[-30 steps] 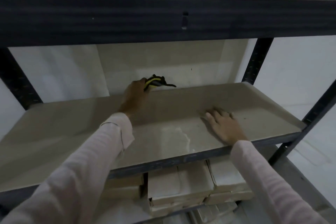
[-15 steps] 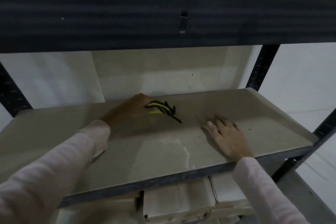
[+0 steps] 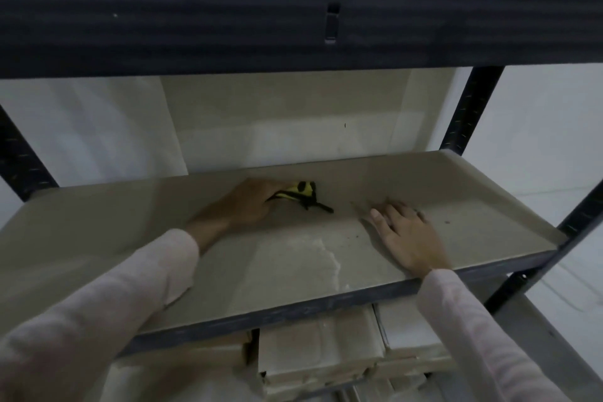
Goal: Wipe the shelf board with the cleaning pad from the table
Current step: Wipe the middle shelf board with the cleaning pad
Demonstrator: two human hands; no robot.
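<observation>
A beige shelf board spans the middle of a dark metal rack. My left hand presses a yellow and black cleaning pad onto the board near its middle, a little in front of the back edge; a black strap trails from the pad to the right. Most of the pad is hidden under my fingers. My right hand lies flat on the board to the right of the pad, fingers spread, holding nothing. A pale dusty smear marks the board near the front edge.
A dark crossbeam of the shelf above hangs low over the board. Dark uprights stand at the right and left. Stacked beige boxes fill the shelf below. A pale wall is behind.
My left hand has drawn the pad forward from the back edge toward the middle of the board. My right hand has stayed flat in the same spot.
</observation>
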